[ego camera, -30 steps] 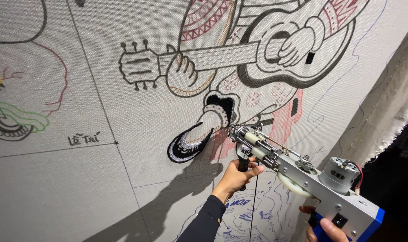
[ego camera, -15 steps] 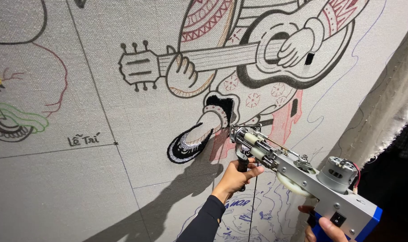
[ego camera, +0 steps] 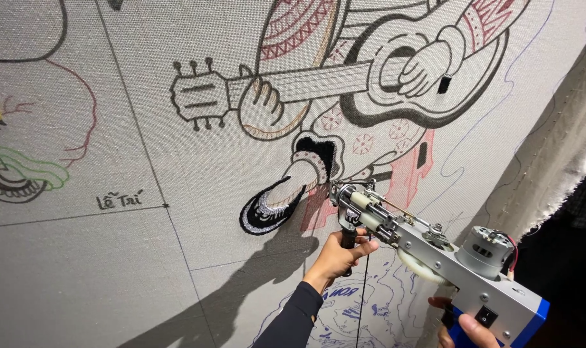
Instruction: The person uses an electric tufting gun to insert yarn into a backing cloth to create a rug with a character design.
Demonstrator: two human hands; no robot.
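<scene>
A silver and blue tufting gun [ego camera: 434, 254] points its needle tip at the stretched grey cloth [ego camera: 112, 270], just right of a tufted black and white shoe [ego camera: 267, 206]. My left hand [ego camera: 341, 254] grips the gun's black front handle from below. My right hand [ego camera: 463, 328] holds the blue rear grip at the bottom edge, mostly out of frame. The cloth carries a line drawing of a figure playing a guitar [ego camera: 344, 77], with pink tufted patches [ego camera: 412, 174] by the needle.
A green and red outlined shape [ego camera: 22, 167] fills the cloth's left side, with handwritten lettering below it. Blue scribbled lettering lies under the gun. The cloth's loose white edge [ego camera: 557, 161] hangs at right against a dark background.
The gun's tip has shifted very slightly along the cloth; both hands keep the same hold.
</scene>
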